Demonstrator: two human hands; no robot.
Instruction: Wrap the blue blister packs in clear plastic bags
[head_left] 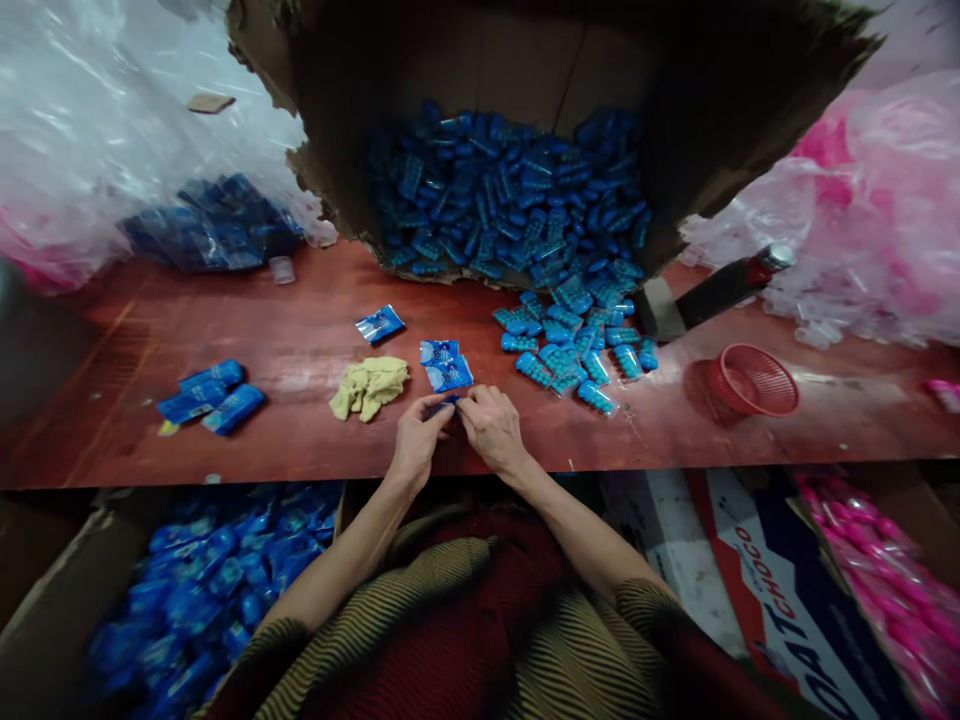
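Observation:
At the near edge of the table, my left hand [418, 435] and my right hand [491, 425] are close together, fingers pinched. Between them is a small piece of blue printed plastic label [448, 402], mostly hidden by my fingers. Just beyond lie a few flat blue labels [447, 366], with another stack of labels [381, 324] farther left. A crumpled yellow cloth [369, 387] rests left of my left hand. To the right, several small clear bottles with blue contents [574, 345] are spread in a loose pile.
A torn cardboard box [322, 190] at the back spills blue bottles. Blue-wrapped bottles [211, 395] lie left, a red plastic basket [754, 381] right. A dark bar [724, 290] juts near the box. Below the red table [300, 450] stand boxes of blue packs [195, 590] and pink items [885, 570].

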